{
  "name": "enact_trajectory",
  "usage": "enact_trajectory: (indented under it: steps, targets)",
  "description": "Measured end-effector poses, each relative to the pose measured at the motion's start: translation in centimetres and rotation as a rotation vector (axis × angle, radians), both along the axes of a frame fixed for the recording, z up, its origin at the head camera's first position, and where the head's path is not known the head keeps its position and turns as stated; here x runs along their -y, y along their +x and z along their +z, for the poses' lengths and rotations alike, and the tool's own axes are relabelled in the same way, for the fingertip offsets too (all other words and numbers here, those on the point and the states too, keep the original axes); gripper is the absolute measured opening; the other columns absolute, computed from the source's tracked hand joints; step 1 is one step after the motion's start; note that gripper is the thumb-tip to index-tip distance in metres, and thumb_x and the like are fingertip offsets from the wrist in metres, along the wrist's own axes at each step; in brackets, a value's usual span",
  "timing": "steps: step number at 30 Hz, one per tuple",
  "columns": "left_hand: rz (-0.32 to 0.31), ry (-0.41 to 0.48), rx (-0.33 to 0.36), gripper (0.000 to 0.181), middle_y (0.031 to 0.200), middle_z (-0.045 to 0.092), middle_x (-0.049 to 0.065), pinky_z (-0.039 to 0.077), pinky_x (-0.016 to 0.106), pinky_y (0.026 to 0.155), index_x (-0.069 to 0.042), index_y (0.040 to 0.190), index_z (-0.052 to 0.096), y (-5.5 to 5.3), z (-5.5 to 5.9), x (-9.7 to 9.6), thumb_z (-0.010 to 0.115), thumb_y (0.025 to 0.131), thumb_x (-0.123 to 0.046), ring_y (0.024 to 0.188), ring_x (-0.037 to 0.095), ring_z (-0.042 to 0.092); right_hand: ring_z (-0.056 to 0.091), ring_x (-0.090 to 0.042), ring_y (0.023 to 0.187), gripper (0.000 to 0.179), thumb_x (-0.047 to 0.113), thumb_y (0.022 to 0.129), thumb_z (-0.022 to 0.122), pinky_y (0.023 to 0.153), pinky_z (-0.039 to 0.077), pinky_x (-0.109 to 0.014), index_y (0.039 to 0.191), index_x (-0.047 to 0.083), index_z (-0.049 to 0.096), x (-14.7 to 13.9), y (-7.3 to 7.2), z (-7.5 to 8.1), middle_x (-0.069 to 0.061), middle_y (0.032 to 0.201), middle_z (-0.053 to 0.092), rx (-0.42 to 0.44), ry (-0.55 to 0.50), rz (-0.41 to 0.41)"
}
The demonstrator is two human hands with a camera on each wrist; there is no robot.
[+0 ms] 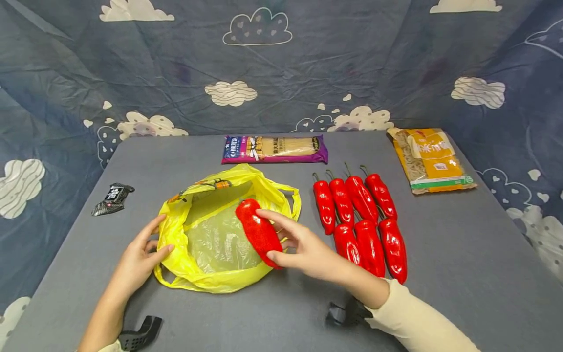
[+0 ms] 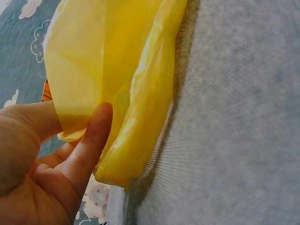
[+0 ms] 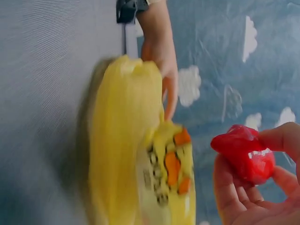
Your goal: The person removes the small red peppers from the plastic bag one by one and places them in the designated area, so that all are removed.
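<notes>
A yellow plastic bag (image 1: 220,283) lies with its mouth wide, its pale inside showing. My left hand (image 1: 138,256) pinches the bag's left rim; in the left wrist view, the thumb (image 2: 96,136) is on the inner side of the film. My right hand (image 1: 308,247) grips a shiny red pepper (image 1: 259,232) over the right part of the bag's mouth, thumb on one side and fingers on the other. In the right wrist view the pepper (image 3: 246,154) is seen end-on, beside the bag's printed side (image 3: 171,173). Several more red peppers (image 1: 369,244) lie in two rows right of the right hand.
A purple pasta packet (image 1: 274,149) lies at the table's back edge. An orange-and-clear food packet (image 1: 433,159) is at the back right. A small black wrapped packet (image 1: 113,199) sits at the left, beyond the bag. A grey cloth covers the table (image 1: 211,322).
</notes>
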State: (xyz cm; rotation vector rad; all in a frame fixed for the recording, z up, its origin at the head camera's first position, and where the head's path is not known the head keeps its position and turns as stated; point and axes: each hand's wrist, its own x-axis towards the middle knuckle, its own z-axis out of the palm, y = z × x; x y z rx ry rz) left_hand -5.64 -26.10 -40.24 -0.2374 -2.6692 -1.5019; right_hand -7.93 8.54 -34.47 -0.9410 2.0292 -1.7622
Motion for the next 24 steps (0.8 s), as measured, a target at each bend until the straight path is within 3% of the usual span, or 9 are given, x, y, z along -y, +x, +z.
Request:
enact_trajectory:
  steps: [5, 9, 19, 24]
  targets:
    - [-0.002, 0.016, 0.003, 0.068, 0.119, 0.038, 0.026, 0.052, 0.022, 0.059, -0.011, 0.142, 0.026, -0.2, -0.2, 0.0, 0.059, 0.083, 0.004, 0.077, -0.001, 0.057, 0.053, -0.02, 0.095, 0.068, -0.004, 0.08, 0.063, 0.079, 0.049, -0.029, 0.139, 0.014, 0.033, -5.8, 1.0, 0.0, -0.009, 0.118, 0.048, -0.096, 0.02, -0.18]
    - [-0.001, 0.024, -0.001, 0.068, 0.119, 0.038, 0.026, 0.052, 0.021, 0.059, -0.009, 0.141, 0.026, -0.2, -0.2, -0.1, 0.059, 0.083, 0.005, 0.077, 0.001, 0.058, 0.052, -0.016, 0.096, 0.072, -0.013, 0.077, 0.062, 0.079, 0.047, -0.021, 0.139, 0.008, 0.031, -10.1, 2.0, -0.3, -0.01, 0.118, 0.048, -0.161, 0.021, -0.33]
    - [0.009, 0.006, 0.014, 0.069, 0.12, 0.038, 0.027, 0.052, 0.022, 0.061, -0.011, 0.142, 0.026, -0.3, -0.1, 0.0, 0.059, 0.083, 0.004, 0.079, -0.003, 0.056, 0.057, -0.009, 0.086, 0.069, -0.018, 0.079, 0.054, 0.068, 0.048, -0.014, 0.139, 0.006, 0.031, -18.2, 4.5, -2.6, -0.004, 0.103, 0.055, -0.099, 0.02, -0.674]
    - [0.013, -0.001, 0.016, 0.068, 0.12, 0.038, 0.027, 0.052, 0.021, 0.061, -0.01, 0.142, 0.026, -0.1, 0.0, 0.0, 0.059, 0.084, 0.003, 0.08, -0.003, 0.056, 0.055, -0.003, 0.083, 0.068, -0.008, 0.083, 0.058, 0.063, 0.047, -0.013, 0.141, 0.014, 0.03, -21.4, 5.0, -4.5, 0.012, 0.1, 0.055, -0.048, 0.241, -0.795]
